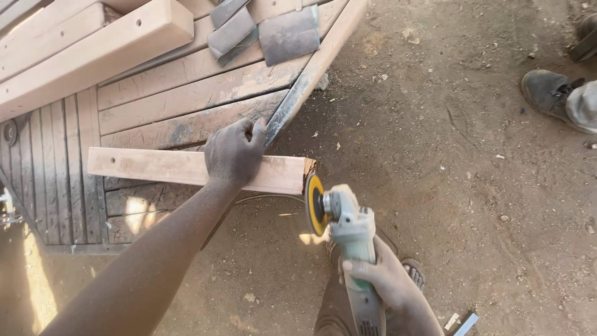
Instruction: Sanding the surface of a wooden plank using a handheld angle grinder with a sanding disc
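My left hand (235,152) presses down on a short wooden bar (149,167) that lies across a wooden work platform (186,93), its right end jutting past the platform's edge. My right hand (384,278) grips the green body of an angle grinder (351,239). The grinder's yellow sanding disc (315,203) sits against the bar's right end face.
A thick wooden beam (93,53) and dark sandpaper sheets (273,31) lie on the platform. Dusty dirt ground (448,186) spreads to the right. Another person's shoe (550,93) is at the upper right. My sandalled foot (411,272) is below the grinder.
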